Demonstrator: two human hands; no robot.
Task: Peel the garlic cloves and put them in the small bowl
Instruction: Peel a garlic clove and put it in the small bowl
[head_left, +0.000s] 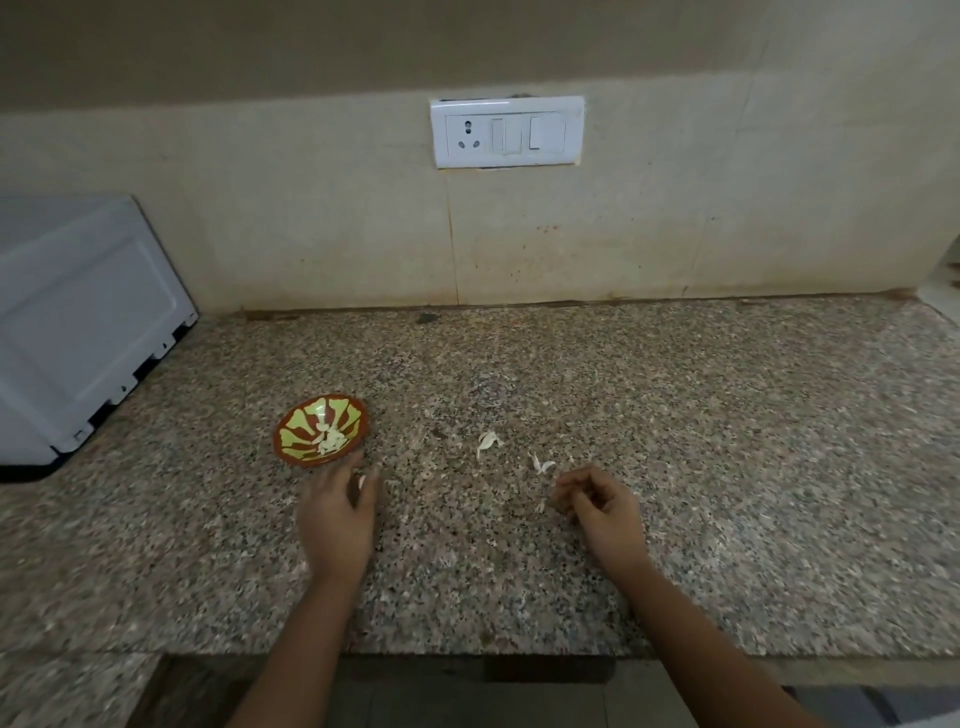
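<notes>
Tabletop (467, 613) of speckled stone comes nearest, and both arms reach in over its front edge. The left hand (337, 514) lies low over the stone with its fingers (345, 475) stretched out loosely, the tips right at the near rim of the small bowl (284, 448). A pale speck shows by the thumb (a nail or a scrap of garlic, too blurred to say), so I read this hand as open and holding nothing.

The right hand (597, 506) sits well apart from it, with its fingers (571, 486) curled in toward the thumb. Whether they pinch a clove or a bit of skin is hidden, and I cannot tell. Just beyond that hand lie papery skins (543, 464), with another tuft (488, 441) nearer the middle. In the bowl a small heap of peeled cloves (331, 440) rests on the green and red pattern. No unpeeled clove shows plainly on the stone.

My guess is that this is the drop-off step, or the pause right after it. The next move calls for checking what the right hand holds. If it is a clove, both sets of fingertips must meet to strip the skin, and then the bare clove goes over the rim.

Farther back a white appliance (78, 322) stands at the left, and a switch plate (506, 132) sits on the tiled wall (727, 208).
</notes>
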